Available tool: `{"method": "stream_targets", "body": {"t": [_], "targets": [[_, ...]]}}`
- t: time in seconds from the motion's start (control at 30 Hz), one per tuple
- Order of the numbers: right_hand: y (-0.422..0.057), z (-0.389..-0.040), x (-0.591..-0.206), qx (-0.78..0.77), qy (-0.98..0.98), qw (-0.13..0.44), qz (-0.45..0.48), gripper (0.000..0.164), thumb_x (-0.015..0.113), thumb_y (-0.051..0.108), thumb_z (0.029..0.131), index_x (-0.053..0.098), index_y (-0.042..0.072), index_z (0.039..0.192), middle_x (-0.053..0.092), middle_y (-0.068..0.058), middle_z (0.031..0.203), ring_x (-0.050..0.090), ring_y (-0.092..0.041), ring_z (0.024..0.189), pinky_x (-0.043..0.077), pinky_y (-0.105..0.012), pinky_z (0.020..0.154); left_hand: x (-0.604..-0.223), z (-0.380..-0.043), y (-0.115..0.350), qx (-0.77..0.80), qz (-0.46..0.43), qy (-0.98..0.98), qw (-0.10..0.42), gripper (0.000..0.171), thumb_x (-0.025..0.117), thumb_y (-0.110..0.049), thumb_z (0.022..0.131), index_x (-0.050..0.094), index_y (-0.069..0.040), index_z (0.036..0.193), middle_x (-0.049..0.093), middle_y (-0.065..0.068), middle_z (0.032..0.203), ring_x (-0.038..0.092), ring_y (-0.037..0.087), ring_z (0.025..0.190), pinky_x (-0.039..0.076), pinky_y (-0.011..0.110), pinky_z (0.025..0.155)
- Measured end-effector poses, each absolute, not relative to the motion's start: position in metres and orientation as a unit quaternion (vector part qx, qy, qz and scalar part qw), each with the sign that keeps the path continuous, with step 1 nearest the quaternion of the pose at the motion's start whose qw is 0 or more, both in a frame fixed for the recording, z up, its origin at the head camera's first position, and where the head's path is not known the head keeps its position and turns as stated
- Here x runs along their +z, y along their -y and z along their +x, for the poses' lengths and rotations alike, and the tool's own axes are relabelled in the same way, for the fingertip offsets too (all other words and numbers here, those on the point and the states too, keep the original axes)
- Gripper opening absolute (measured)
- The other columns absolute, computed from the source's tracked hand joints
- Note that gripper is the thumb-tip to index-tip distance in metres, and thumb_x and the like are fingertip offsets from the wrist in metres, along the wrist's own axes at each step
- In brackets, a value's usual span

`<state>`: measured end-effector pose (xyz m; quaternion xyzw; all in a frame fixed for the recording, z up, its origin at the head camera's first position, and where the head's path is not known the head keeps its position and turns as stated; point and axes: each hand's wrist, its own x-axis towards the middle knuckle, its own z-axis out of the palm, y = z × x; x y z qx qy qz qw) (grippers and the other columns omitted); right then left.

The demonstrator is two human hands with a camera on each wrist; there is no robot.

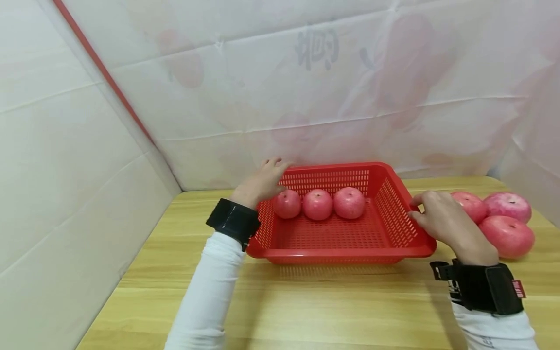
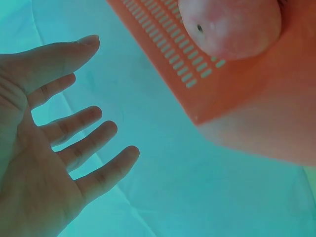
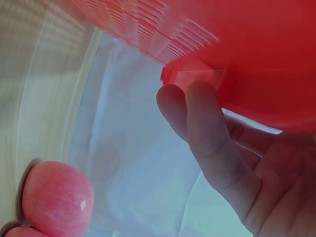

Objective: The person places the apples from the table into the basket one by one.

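Note:
A red plastic basket (image 1: 332,253) with slotted walls sits on the table, with three pinkish-red apples (image 1: 318,204) in a row toward its back. My left hand (image 1: 261,183) is at the basket's back left corner, beside the leftmost apple (image 1: 286,204). In the left wrist view its fingers are spread, apart from the basket and holding nothing. My right hand (image 1: 442,218) grips the right rim of the basket. The right wrist view shows bent fingers (image 3: 210,128) against the rim's edge; the thumb cannot be made out there.
Three more apples (image 1: 507,236) lie together on the wooden table (image 1: 350,311), just right of my right hand. A pale printed sheet (image 1: 262,97) hangs behind the table, and another pale wall (image 1: 65,170) runs along the left side.

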<state>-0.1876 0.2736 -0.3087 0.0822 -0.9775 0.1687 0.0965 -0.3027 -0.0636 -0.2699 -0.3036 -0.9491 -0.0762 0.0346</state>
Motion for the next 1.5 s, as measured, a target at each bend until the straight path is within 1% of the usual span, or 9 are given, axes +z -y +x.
{"method": "stream_targets", "body": {"t": [0.1, 0.33, 0.63, 0.77, 0.9, 1.07, 1.27, 1.37, 1.5], "targets": [[-0.273, -0.188, -0.31, 0.171, 0.977, 0.096, 0.083, 0.019, 0.061, 0.004, 0.079, 0.062, -0.01, 0.091, 0.058, -0.007, 0.061, 0.048, -0.012, 0.047, 0.045, -0.03, 0.043, -0.271, -0.303, 0.074, -0.083, -0.302, 0.949, 0.043, 0.059, 0.062, -0.015, 0.083, 0.037, -0.02, 0.136, 0.036, 0.012, 0.135, 0.027, 0.028, 0.123, 0.037, 0.05, 0.097], [-0.274, -0.188, -0.312, 0.176, 0.976, 0.097, 0.081, 0.02, 0.061, 0.005, 0.079, 0.062, -0.011, 0.092, 0.058, -0.007, 0.061, 0.048, -0.012, 0.047, 0.046, -0.03, 0.042, -0.275, -0.298, 0.1, -0.098, -0.276, 0.955, 0.047, 0.063, 0.063, -0.015, 0.082, 0.034, -0.018, 0.138, 0.032, 0.014, 0.138, 0.025, 0.03, 0.124, 0.04, 0.052, 0.093], [-0.277, -0.189, -0.31, 0.167, 0.977, 0.1, 0.086, 0.023, 0.062, 0.006, 0.078, 0.061, -0.011, 0.094, 0.06, -0.008, 0.063, 0.049, -0.013, 0.049, 0.045, -0.03, 0.044, -0.299, -0.287, 0.136, -0.122, -0.269, 0.952, 0.082, 0.059, 0.065, -0.02, 0.082, 0.039, -0.014, 0.135, 0.038, 0.019, 0.134, 0.031, 0.033, 0.12, 0.045, 0.053, 0.086], [-0.278, -0.189, -0.312, 0.168, 0.977, 0.1, 0.09, 0.023, 0.063, 0.006, 0.078, 0.062, -0.011, 0.093, 0.06, -0.007, 0.063, 0.05, -0.013, 0.05, 0.045, -0.03, 0.044, -0.312, -0.282, 0.139, -0.134, -0.269, 0.949, 0.091, 0.051, 0.064, -0.021, 0.083, 0.046, -0.013, 0.13, 0.043, 0.018, 0.13, 0.038, 0.032, 0.115, 0.046, 0.051, 0.085], [-0.279, -0.188, -0.313, 0.175, 0.976, 0.096, 0.089, 0.023, 0.063, 0.005, 0.078, 0.061, -0.012, 0.093, 0.06, -0.007, 0.063, 0.051, -0.012, 0.05, 0.045, -0.03, 0.044, -0.324, -0.279, 0.139, -0.156, -0.281, 0.941, 0.102, 0.039, 0.062, -0.021, 0.085, 0.055, -0.009, 0.121, 0.049, 0.014, 0.125, 0.044, 0.027, 0.111, 0.046, 0.045, 0.088], [-0.277, -0.189, -0.313, 0.177, 0.975, 0.098, 0.093, 0.02, 0.062, 0.005, 0.078, 0.062, -0.011, 0.091, 0.06, -0.005, 0.061, 0.051, -0.011, 0.048, 0.046, -0.03, 0.043, -0.335, -0.275, 0.139, -0.191, -0.286, 0.932, 0.112, 0.034, 0.062, -0.018, 0.085, 0.059, -0.006, 0.115, 0.052, 0.012, 0.123, 0.046, 0.023, 0.109, 0.047, 0.041, 0.087], [-0.276, -0.19, -0.312, 0.172, 0.976, 0.098, 0.093, 0.021, 0.063, 0.005, 0.078, 0.062, -0.011, 0.091, 0.059, -0.006, 0.063, 0.05, -0.012, 0.05, 0.044, -0.03, 0.044, -0.336, -0.271, 0.141, -0.213, -0.278, 0.93, 0.11, 0.036, 0.063, -0.018, 0.084, 0.057, -0.005, 0.117, 0.054, 0.011, 0.122, 0.046, 0.022, 0.11, 0.046, 0.042, 0.088], [-0.277, -0.19, -0.313, 0.172, 0.976, 0.093, 0.093, 0.021, 0.063, 0.005, 0.078, 0.062, -0.011, 0.091, 0.059, -0.005, 0.062, 0.05, -0.012, 0.049, 0.044, -0.03, 0.043, -0.335, -0.271, 0.141, -0.225, -0.279, 0.929, 0.096, 0.04, 0.062, -0.02, 0.085, 0.055, -0.004, 0.121, 0.053, 0.011, 0.124, 0.046, 0.022, 0.111, 0.046, 0.042, 0.089], [-0.279, -0.19, -0.312, 0.168, 0.977, 0.094, 0.095, 0.02, 0.063, 0.005, 0.078, 0.062, -0.011, 0.09, 0.06, -0.005, 0.062, 0.051, -0.012, 0.049, 0.044, -0.03, 0.044, -0.335, -0.27, 0.142, -0.242, -0.278, 0.927, 0.073, 0.041, 0.061, -0.021, 0.086, 0.053, -0.005, 0.123, 0.052, 0.01, 0.126, 0.048, 0.023, 0.108, 0.048, 0.041, 0.086]]}}
